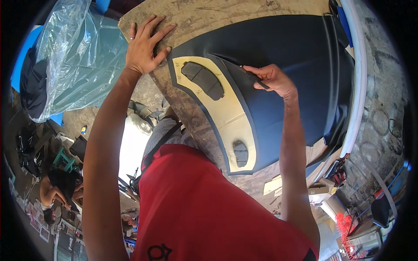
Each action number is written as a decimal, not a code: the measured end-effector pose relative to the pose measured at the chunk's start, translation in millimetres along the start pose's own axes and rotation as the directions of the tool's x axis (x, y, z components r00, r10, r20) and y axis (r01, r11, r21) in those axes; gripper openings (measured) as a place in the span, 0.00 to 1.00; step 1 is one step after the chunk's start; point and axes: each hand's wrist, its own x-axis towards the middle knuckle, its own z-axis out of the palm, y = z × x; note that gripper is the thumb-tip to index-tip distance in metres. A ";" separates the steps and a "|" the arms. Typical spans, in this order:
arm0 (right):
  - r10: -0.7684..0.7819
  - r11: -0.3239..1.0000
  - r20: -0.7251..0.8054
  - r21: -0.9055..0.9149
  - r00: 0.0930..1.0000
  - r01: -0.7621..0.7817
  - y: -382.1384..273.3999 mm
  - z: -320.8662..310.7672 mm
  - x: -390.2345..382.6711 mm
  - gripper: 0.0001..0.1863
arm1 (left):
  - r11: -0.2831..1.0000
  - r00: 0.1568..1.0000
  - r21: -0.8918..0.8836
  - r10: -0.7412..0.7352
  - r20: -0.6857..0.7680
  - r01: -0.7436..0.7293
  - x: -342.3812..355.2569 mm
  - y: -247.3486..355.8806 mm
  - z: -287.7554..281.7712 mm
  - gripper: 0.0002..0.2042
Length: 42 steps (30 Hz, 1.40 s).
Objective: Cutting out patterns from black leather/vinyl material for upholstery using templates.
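Note:
A cream pattern piece lies on a black sheet of material, with a narrow dark border showing around it. Two dark blocks shaped like brake pads rest on the pattern: a larger block at its far end and a smaller block at its near end. My left hand is open, fingers spread flat on the board beside the sheet's far left corner. My right hand is closed around a slim dark tool over the sheet, right of the pattern. Its exact kind is hidden by my fingers.
The worn wooden board lies under the sheet. Clear plastic wrapping covers a bundle at the left. A pale rail runs beside a stone wall on the right. Another person sits at the lower left.

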 end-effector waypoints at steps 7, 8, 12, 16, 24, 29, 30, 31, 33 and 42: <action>0.060 0.984 0.114 -0.171 0.992 -0.040 -31.0 -12.0 29.2 0.32 | 1.000 1.000 -0.009 -0.007 0.007 0.007 -1.2 0.3 0.4 0.32; 0.061 0.984 0.120 -0.173 0.991 -0.040 -32.4 -12.8 31.8 0.32 | 1.000 1.000 -0.005 -0.012 0.007 0.012 -1.2 0.0 -0.1 0.32; 0.051 0.990 0.159 -0.138 0.986 -0.029 -35.2 -18.1 37.1 0.31 | 0.999 1.000 -0.040 -0.006 0.000 0.006 -0.9 -1.2 -0.5 0.32; 0.071 0.996 0.165 -0.061 0.984 -0.062 -30.1 -16.6 37.8 0.31 | 0.999 1.000 -0.046 -0.014 -0.002 0.014 -1.7 -1.9 0.5 0.32; 0.099 0.992 0.162 -0.088 0.982 -0.086 -34.7 -13.8 44.9 0.31 | 0.999 1.000 -0.035 -0.023 -0.005 0.023 -2.6 -1.5 2.3 0.32; 0.103 0.984 0.187 -0.165 0.977 -0.072 -46.8 -13.0 55.8 0.32 | 0.999 1.000 -0.037 -0.023 -0.021 0.022 -3.1 -2.0 1.9 0.32; 0.081 0.977 0.204 -0.211 0.976 -0.036 -48.1 -12.4 61.3 0.32 | 0.999 0.999 -0.040 -0.021 -0.032 0.020 -3.0 -1.8 2.0 0.31; 0.060 0.967 0.223 -0.255 0.973 -0.001 -49.4 -11.8 66.0 0.32 | 0.999 0.999 -0.043 -0.019 -0.043 0.018 -2.8 -1.6 2.2 0.31; 0.041 0.953 0.247 -0.299 0.968 0.036 -52.6 -11.2 70.6 0.32 | 0.999 0.998 -0.044 -0.023 -0.054 0.020 -2.9 -1.8 2.2 0.31; 0.182 0.945 0.242 -0.311 0.953 -0.102 -73.1 -6.3 89.0 0.33 | 1.000 0.999 -0.006 -0.008 -0.032 0.007 -6.4 -16.3 19.2 0.31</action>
